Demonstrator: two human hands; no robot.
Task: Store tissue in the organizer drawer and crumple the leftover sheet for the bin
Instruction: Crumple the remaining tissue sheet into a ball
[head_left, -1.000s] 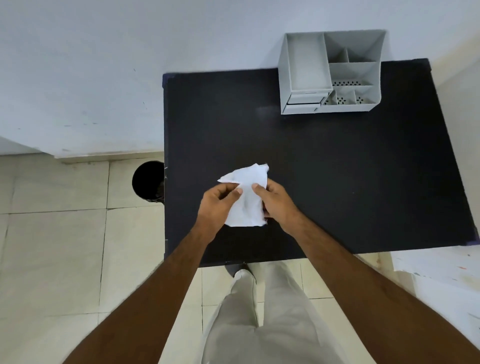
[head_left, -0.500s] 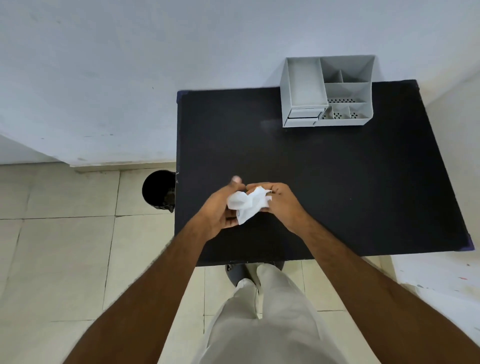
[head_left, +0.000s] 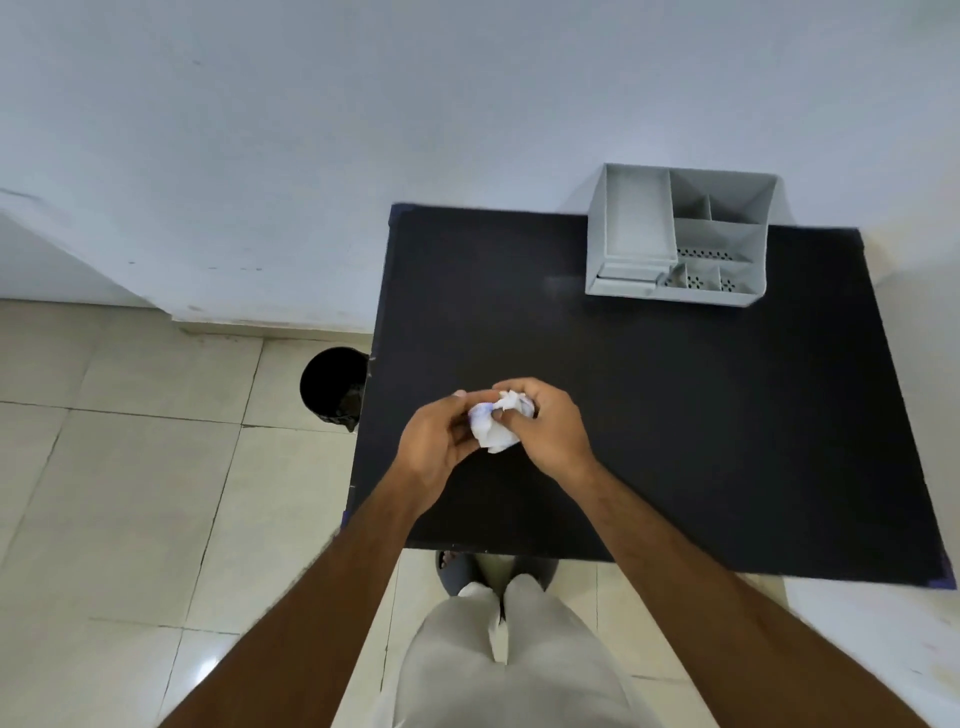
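A white tissue sheet (head_left: 496, 428) is bunched into a small wad between both hands above the near left part of the black table (head_left: 675, 415). My left hand (head_left: 441, 441) cups it from the left and my right hand (head_left: 545, 426) curls its fingers over it from the right. The grey desk organizer (head_left: 675, 236) stands at the table's far edge against the wall, its small drawer (head_left: 626, 283) at the lower left front. The black bin (head_left: 332, 387) stands on the floor beside the table's left edge.
A white wall runs behind the table. Beige floor tiles lie to the left and below. My legs in light trousers and dark footwear stand at the table's near edge. A pale surface shows at the lower right.
The flat, loosely held tissue has been squeezed into a tight wad between both hands. The view has shifted, so the table and organizer sit further right.
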